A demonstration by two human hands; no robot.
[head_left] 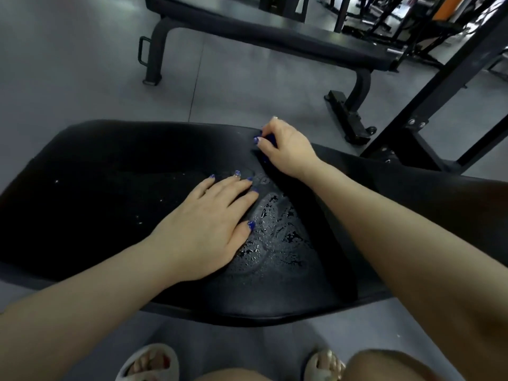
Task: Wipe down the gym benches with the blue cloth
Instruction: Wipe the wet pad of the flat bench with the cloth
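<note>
A black padded gym bench [110, 193] runs across the middle of the head view, with water droplets [277, 229] spread over the pad near its centre. My left hand [209, 218] lies flat on the pad, fingers straight, just left of the wet patch. My right hand [286, 149] is at the bench's far edge, fingers curled round a bunched blue cloth [270, 140], only a small part of which shows between the fingers.
A second black bench [288, 37] stands on the grey floor beyond. A black steel rack frame [428, 105] rises at the right. My feet in pale sandals [148, 364] are below the near edge of the bench.
</note>
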